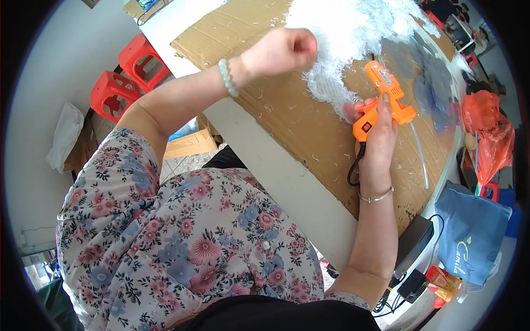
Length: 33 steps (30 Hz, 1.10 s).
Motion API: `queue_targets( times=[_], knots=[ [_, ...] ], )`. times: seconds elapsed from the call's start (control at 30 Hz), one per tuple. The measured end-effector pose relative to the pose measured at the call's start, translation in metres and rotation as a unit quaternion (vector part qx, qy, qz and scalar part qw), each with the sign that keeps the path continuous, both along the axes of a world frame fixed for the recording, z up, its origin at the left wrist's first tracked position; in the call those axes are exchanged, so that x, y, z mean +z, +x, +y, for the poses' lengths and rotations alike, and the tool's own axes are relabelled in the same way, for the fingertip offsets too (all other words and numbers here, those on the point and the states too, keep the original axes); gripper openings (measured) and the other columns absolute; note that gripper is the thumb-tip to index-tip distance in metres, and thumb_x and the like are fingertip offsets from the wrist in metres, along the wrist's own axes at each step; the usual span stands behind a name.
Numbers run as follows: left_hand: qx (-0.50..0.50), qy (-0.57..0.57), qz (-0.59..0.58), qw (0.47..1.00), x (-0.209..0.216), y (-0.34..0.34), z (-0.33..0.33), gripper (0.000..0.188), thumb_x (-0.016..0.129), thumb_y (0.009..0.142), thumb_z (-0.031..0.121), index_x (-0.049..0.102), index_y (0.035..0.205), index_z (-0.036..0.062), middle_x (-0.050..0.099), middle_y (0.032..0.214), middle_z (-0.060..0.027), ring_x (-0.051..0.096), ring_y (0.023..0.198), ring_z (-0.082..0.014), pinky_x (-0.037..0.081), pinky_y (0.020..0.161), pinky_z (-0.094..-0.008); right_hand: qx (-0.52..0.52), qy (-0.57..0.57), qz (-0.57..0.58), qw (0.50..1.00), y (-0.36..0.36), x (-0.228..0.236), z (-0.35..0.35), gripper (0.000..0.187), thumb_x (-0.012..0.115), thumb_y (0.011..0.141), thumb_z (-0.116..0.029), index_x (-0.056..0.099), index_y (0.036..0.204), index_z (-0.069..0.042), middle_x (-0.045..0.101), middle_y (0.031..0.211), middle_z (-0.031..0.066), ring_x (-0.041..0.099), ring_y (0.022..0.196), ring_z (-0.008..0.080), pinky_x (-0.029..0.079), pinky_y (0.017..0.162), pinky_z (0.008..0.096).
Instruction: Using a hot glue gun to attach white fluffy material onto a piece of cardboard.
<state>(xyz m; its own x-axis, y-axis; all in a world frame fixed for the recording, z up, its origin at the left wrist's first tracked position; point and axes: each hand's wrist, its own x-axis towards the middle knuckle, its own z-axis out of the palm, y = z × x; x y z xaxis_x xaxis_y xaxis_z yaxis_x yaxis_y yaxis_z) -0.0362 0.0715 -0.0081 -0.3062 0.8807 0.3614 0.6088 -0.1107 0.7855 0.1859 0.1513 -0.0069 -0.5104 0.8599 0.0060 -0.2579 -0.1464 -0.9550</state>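
Note:
My right hand (381, 122) is wrapped around the handle of an orange hot glue gun (386, 87), its nozzle pointing away toward the white material. A translucent glue stick (419, 157) juts from the gun's back end, and a black cord leaves the handle's base. To the left, my left hand (286, 51) is raised over the cardboard with its fingers curled closed; it is slightly blurred, and anything between the fingertips is hidden. Just right of it spreads a heap of white, shaggy fringed material (353, 33), overexposed in places. Its lower edge reaches close to my right fingers.
Brown cardboard (287, 116) covers much of the white table (287, 174). Clear plastic pieces (433, 88) lie at the right. Beyond are a red plastic bag (486, 132), a blue bag (469, 226), a dark box (411, 243) and cables. Red stools (110, 94) stand at left.

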Motion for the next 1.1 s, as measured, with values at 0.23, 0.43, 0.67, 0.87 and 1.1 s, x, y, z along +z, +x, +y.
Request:
queue_targets(
  times=[0.23, 0.43, 0.67, 0.87, 1.1],
  knots=[
    [-0.102, 0.101, 0.379, 0.914, -0.008, 0.024, 0.000, 0.017, 0.062, 0.072, 0.000, 0.059, 0.087, 0.0080, 0.061, 0.074, -0.0061, 0.061, 0.076, -0.0270, 0.050, 0.072, -0.0346, -0.002, 0.003, 0.007, 1.000, -0.003, 0.001, 0.000, 0.029, 0.046, 0.097, -0.032, 0.053, 0.088, -0.005, 0.055, 0.077, 0.0055, 0.057, 0.071, 0.0147, 0.053, 0.080, 0.0422],
    [-0.002, 0.117, -0.020, 0.993, 0.028, -0.001, 0.007, 0.018, 0.060, 0.090, 0.017, 0.064, 0.105, 0.0065, 0.066, 0.088, -0.0001, 0.061, 0.082, -0.0070, 0.049, 0.074, -0.0241, -0.014, -0.015, 0.014, 1.000, -0.001, 0.001, -0.003, 0.030, 0.047, 0.096, -0.033, 0.053, 0.086, -0.005, 0.058, 0.078, 0.0066, 0.056, 0.070, 0.0151, 0.052, 0.078, 0.0394],
    [-0.080, 0.105, 0.324, 0.937, -0.013, 0.000, 0.007, 0.016, 0.062, 0.075, 0.005, 0.064, 0.090, 0.0090, 0.065, 0.079, -0.0075, 0.062, 0.077, -0.0262, 0.052, 0.072, -0.0356, -0.005, -0.007, 0.005, 1.000, -0.001, 0.003, -0.004, 0.031, 0.046, 0.096, -0.034, 0.053, 0.087, -0.005, 0.057, 0.077, 0.0065, 0.055, 0.069, 0.0155, 0.052, 0.081, 0.0416],
    [-0.029, 0.111, 0.120, 0.986, 0.024, 0.003, 0.016, 0.016, 0.061, 0.079, 0.007, 0.065, 0.094, 0.0084, 0.066, 0.082, -0.0089, 0.062, 0.074, -0.0278, 0.051, 0.070, -0.0359, -0.004, -0.013, 0.006, 1.000, 0.001, 0.005, -0.006, 0.032, 0.044, 0.097, -0.034, 0.052, 0.087, -0.004, 0.057, 0.076, 0.0072, 0.055, 0.068, 0.0159, 0.051, 0.084, 0.0449],
    [-0.024, 0.063, 0.290, 0.955, -0.006, -0.001, 0.016, 0.014, 0.063, 0.078, 0.007, 0.064, 0.092, 0.0085, 0.064, 0.079, -0.0086, 0.061, 0.084, -0.0273, 0.051, 0.071, -0.0376, -0.002, -0.010, -0.011, 1.000, 0.001, 0.013, -0.011, 0.033, 0.043, 0.098, -0.034, 0.052, 0.087, -0.003, 0.056, 0.076, 0.0077, 0.054, 0.068, 0.0165, 0.050, 0.085, 0.0466]
  ],
)
